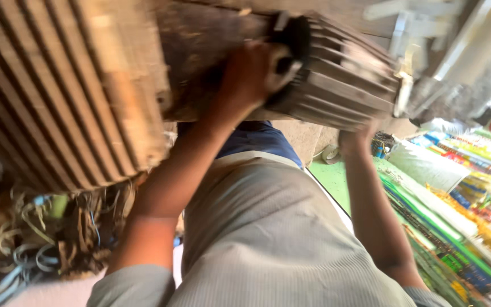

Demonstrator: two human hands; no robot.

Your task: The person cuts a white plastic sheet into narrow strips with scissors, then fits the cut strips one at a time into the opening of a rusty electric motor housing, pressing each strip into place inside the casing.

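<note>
A heavy finned metal motor housing (336, 77), grey and dirty, is tilted across the top of the view. My left hand (248, 77) grips it at a dark opening in its side, with the arm stretched up from the lower left. My right hand (358, 136) presses against the underside of its far end, fingers partly hidden by the fins. My grey ribbed shirt (268, 239) and blue trousers (257, 139) fill the middle, below the housing.
A second, larger finned motor body (58, 96) looms at the upper left. A tangle of loose wires (35, 239) lies at the lower left. Stacked colourful printed sheets (461, 187) cover the right, beside a green surface (336, 176).
</note>
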